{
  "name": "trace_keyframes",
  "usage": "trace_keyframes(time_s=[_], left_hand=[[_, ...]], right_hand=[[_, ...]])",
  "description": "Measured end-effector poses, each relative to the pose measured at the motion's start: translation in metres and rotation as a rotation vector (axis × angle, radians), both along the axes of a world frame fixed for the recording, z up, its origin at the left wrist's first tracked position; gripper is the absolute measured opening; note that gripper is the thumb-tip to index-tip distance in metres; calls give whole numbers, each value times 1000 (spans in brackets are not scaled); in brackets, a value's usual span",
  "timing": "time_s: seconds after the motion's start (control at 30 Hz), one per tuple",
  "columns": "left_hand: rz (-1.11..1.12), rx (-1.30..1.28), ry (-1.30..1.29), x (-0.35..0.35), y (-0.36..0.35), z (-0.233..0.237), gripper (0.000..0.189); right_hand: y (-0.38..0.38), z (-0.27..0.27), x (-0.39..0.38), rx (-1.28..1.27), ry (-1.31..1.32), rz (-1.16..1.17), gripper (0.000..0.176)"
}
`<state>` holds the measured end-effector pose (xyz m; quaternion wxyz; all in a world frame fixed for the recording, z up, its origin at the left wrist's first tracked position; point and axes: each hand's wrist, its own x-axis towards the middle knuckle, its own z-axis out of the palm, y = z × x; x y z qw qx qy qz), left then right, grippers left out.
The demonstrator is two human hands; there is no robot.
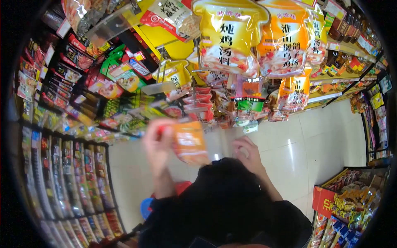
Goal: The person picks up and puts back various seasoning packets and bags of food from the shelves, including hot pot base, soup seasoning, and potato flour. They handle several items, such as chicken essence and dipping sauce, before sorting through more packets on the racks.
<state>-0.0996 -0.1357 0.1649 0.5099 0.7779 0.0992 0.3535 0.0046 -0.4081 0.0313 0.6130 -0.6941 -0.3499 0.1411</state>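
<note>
L hand (159, 140), mine: clamped on L edge of orange packet (191, 142), motion-blurred; red patch at my fingers, can't ID. Packet's long axis runs approx. up-down in view, top tipped slightly L, lower end twd my black clothing (231, 198); flat, roughly rect., white lettering on upper part, too blurred to read. Loc.: mid-view, below hanging stock, btwn my hands. R hand (248, 153): just R of packet, fingers half-curled, gap inside the curl; can't tell if tips meet thumb. Above: glossy gold pouch (227, 39) & glossy orange pouch (284, 39), scalloped shoulders, crinkled film, vert. black characters. Under them, green-&-black packet (249, 105). Floor tiles (289, 165): pale, smooth, reflective. Far L, shelving (68, 177) w/ packed rows; lower R, red card (322, 201), flat, by heaped shiny packs (355, 202).
</note>
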Motion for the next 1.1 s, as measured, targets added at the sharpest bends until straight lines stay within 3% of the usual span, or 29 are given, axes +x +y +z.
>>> trace_keyframes(time_s=[0.1, 0.13, 0.2, 0.27, 0.4, 0.53, 0.83, 0.93, 1.1], left_hand=[[-31, -453, 28, 18, -36, -56, 14], [-42, -572, 6, 30, -37, -66, 18], [10, -564, -124, 57, -31, -87, 21], [-29, -640, -144, 76, -25, -84, 19], [-80, -519, -70, 111, -3, -47, 31], [-121, -498, 10, 138, 14, -43, 36], [72, -565, -310, 174, 19, -56, 22], [51, -616, -321, 178, 22, -52, 22], [114, -472, -268, 174, 32, -56, 21]], right_hand=[[22, 25, 10, 315, 224, 174, 35], [31, 22, 13, 228, 173, 142, 35], [48, 9, 21, 54, 62, 85, 36], [64, 10, 40, 9, 140, 64, 36], [98, 0, 73, 74, 92, -37, 35], [121, 9, 93, 119, 66, -102, 34], [132, 34, 106, 79, 78, -69, 35], [136, 41, 109, 69, 79, -57, 36], [137, 35, 110, 93, 0, -48, 37]])
